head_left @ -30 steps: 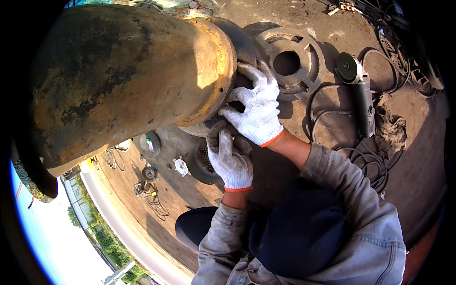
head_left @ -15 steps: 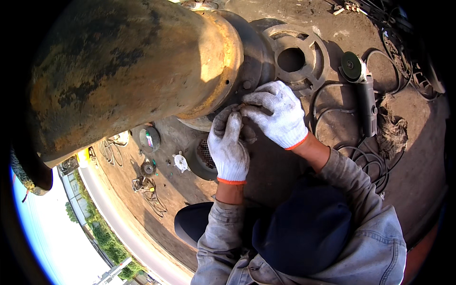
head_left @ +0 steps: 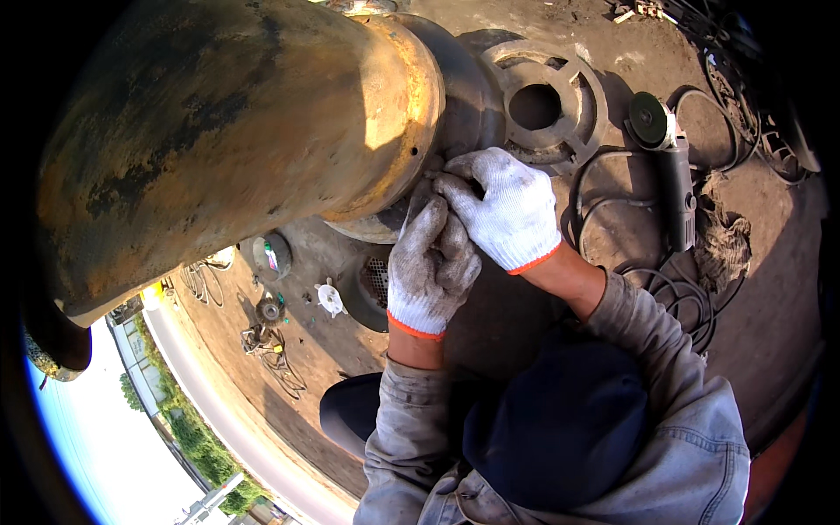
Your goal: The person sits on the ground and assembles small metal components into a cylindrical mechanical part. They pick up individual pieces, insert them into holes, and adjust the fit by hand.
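Note:
A large rusty metal cylinder (head_left: 219, 114) lies across the upper left, ending in a dark flanged collar (head_left: 459, 83). Both hands wear white knit gloves with orange cuffs and meet at the lower side of this collar. My right hand (head_left: 507, 208) is closed, thumb and fingertips pinched together against the collar's edge. Just below and left of it, my left hand (head_left: 430, 273) is closed too, its fingers curled and the palm side soiled grey. Whatever small part sits between the fingertips is hidden by the gloves and shadow.
A round slotted metal ring (head_left: 591, 109) lies beyond my right hand. An angle grinder (head_left: 674, 188) with a green disc rests at right, near cables and a rag (head_left: 723, 238). At left are a motor housing with mesh (head_left: 372, 284), a white star-shaped part (head_left: 330, 299) and a roll (head_left: 272, 256).
My left hand has turned, its fingers now curled more with the soiled side showing. My right hand has shifted slightly left and stays at the collar.

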